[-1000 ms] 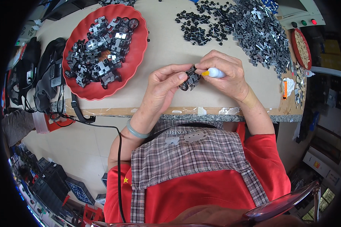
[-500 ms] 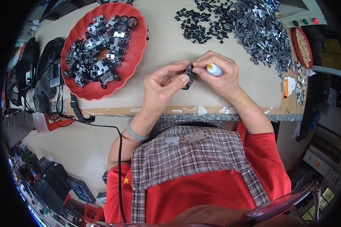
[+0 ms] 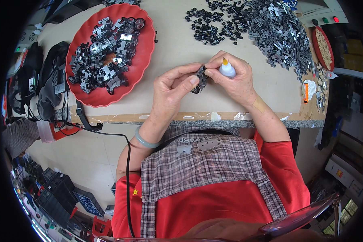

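Observation:
Above the table, a little back from its front edge, both my hands meet at a small dark toy car chassis (image 3: 202,76) with a wheel at its lower end. My left hand (image 3: 171,86) is closed on it, pinching it between thumb and fingers. Tucked in the closed right hand (image 3: 238,82) is a white squeeze bottle (image 3: 228,70), its yellow tip pointing up and away from me. The right thumb and forefinger touch the upper end of the chassis. My fingers cover part of the chassis.
A red scalloped tray (image 3: 145,66) of wheeled chassis stands at left. Far off lie black wheels on axles (image 3: 207,26) and a big pile of grey parts (image 3: 276,36). At right are a red dish (image 3: 330,56) and an orange tube (image 3: 306,92). A black cable (image 3: 128,173) hangs in front.
The white bottle has tipped within my right hand, so its yellow tip points more upward. The chassis has turned slightly, and its wheel shows more now.

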Action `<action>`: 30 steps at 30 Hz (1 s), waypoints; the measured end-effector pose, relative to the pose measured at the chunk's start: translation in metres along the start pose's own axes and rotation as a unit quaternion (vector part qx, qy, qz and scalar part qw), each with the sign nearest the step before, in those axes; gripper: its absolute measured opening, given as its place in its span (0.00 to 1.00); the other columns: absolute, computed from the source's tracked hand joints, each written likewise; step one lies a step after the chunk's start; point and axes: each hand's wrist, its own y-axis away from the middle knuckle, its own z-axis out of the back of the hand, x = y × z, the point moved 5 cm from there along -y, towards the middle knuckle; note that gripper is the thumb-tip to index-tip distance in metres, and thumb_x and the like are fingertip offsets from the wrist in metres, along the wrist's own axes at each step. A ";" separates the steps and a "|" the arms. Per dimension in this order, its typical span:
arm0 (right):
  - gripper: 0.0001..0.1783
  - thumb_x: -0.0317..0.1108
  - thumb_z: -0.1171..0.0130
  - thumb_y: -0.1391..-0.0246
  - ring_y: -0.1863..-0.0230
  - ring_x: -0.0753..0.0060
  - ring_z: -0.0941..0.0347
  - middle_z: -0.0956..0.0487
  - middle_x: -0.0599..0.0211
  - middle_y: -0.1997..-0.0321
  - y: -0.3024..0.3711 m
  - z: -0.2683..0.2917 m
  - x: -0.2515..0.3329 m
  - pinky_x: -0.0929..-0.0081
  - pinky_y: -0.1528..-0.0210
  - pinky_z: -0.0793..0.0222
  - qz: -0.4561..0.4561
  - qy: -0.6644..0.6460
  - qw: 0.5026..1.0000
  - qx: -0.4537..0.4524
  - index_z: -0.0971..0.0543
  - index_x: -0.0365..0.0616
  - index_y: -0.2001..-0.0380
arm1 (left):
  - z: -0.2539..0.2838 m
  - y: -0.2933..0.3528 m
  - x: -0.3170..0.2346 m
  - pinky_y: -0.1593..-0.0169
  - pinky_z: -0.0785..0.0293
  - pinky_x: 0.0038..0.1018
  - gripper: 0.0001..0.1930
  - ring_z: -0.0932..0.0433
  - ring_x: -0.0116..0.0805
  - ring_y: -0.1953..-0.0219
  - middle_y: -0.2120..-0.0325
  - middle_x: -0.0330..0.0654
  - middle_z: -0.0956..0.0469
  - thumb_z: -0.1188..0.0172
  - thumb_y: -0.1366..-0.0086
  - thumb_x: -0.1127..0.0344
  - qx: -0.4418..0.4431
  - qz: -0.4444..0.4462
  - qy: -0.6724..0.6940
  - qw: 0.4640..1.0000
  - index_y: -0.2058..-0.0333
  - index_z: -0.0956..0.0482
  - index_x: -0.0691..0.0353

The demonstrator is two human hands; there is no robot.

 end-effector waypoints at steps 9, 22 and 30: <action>0.14 0.24 0.32 0.64 0.73 0.70 0.25 0.24 0.66 0.72 0.001 0.002 0.015 0.77 0.73 0.29 0.183 0.158 0.970 -0.007 0.20 0.43 0.69 | -0.001 -0.002 0.003 0.48 0.32 0.25 0.14 0.26 0.28 0.54 0.58 0.45 0.23 0.45 0.39 0.75 0.020 0.034 0.063 0.997 0.54 0.25 0.72; 0.15 0.22 0.33 0.66 0.73 0.72 0.23 0.22 0.66 0.70 0.007 -0.003 0.011 0.78 0.73 0.26 0.162 0.170 0.972 0.009 0.20 0.44 0.68 | -0.003 0.001 0.000 0.78 0.50 0.14 0.14 0.46 0.12 0.80 0.83 0.25 0.36 0.52 0.35 0.71 -0.032 -0.018 -0.176 0.984 0.53 0.23 0.63; 0.12 0.20 0.33 0.64 0.71 0.72 0.24 0.21 0.64 0.71 0.006 -0.001 0.006 0.79 0.70 0.29 0.102 0.125 0.987 -0.010 0.20 0.39 0.70 | -0.010 0.002 -0.003 0.75 0.41 0.14 0.13 0.39 0.13 0.78 0.79 0.28 0.31 0.49 0.37 0.73 -0.032 -0.025 -0.158 0.987 0.54 0.23 0.64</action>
